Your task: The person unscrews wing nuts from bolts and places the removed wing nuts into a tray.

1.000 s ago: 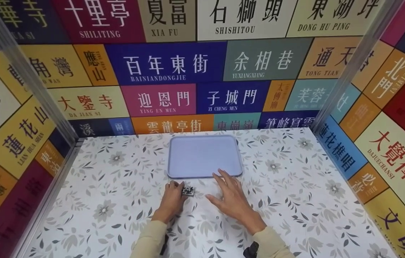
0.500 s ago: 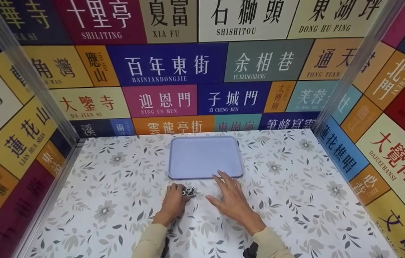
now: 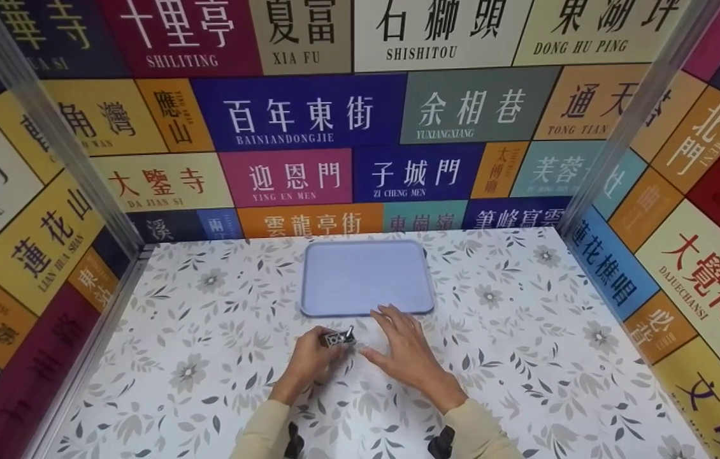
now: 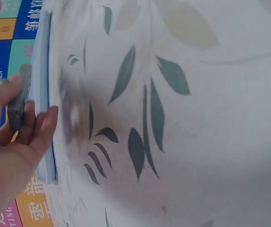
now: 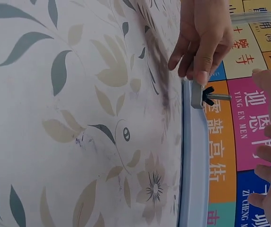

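My left hand (image 3: 309, 357) pinches a small grey metal block (image 3: 336, 338) between thumb and fingers, held just over the tablecloth. A black wing nut (image 5: 208, 96) sits on a threaded bolt (image 5: 224, 97) that sticks out of the block's face; the head view shows this bolt end pointing up at the block's right end. In the left wrist view the block (image 4: 20, 97) appears edge-on, partly covered by the fingers. To the right, my right hand (image 3: 406, 350) is spread and holds nothing, its thumb tip close to the block and its longer fingertips overlapping the tray's near edge.
A pale lavender-blue tray (image 3: 367, 280) with a low rim lies beyond the hands. White floral cloth (image 3: 207, 370) covers the table. Walls of coloured Chinese sign panels (image 3: 299, 111) enclose the back and sides, with clear corner posts (image 3: 89, 159).
The left hand has lifted and turned the metal block, so its bolt now shows pointing up. My right hand has shifted slightly left towards it, fingers still spread.
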`<state>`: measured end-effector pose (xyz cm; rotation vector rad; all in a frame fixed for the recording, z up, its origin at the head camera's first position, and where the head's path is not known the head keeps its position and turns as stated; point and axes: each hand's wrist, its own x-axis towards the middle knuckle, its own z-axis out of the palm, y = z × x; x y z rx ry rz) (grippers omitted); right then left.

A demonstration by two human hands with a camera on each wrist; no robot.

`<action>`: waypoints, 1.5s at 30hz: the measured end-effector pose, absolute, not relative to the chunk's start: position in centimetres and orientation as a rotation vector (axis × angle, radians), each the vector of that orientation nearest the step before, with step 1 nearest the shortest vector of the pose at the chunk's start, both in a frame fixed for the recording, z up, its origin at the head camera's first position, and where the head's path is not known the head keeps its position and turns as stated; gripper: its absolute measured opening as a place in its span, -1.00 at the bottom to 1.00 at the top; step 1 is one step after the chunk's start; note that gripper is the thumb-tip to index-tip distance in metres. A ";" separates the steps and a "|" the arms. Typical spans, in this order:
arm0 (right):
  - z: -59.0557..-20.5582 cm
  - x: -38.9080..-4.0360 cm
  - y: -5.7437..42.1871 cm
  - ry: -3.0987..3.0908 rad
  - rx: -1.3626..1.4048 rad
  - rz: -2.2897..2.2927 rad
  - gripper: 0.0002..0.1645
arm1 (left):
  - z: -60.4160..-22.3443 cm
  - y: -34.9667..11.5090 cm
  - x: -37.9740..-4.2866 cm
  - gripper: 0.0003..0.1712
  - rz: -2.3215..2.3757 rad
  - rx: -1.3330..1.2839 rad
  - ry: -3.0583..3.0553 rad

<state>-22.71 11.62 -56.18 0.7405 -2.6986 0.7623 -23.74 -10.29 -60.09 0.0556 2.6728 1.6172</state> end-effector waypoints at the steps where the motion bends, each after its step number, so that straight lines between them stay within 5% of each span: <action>1: -56.2 -22.7 11.6 -2.702 0.744 0.771 -0.13 | -60.0 -10.3 -23.7 -0.65 1.655 0.035 2.651; 20: -55.3 -22.4 9.7 -2.759 0.655 1.063 -0.26 | -58.0 -10.5 -23.1 -0.50 2.235 -0.051 1.945; 45: -55.3 -22.7 7.9 -2.589 0.693 0.934 -0.58 | -57.1 -10.6 -22.4 -0.46 2.223 -0.066 1.968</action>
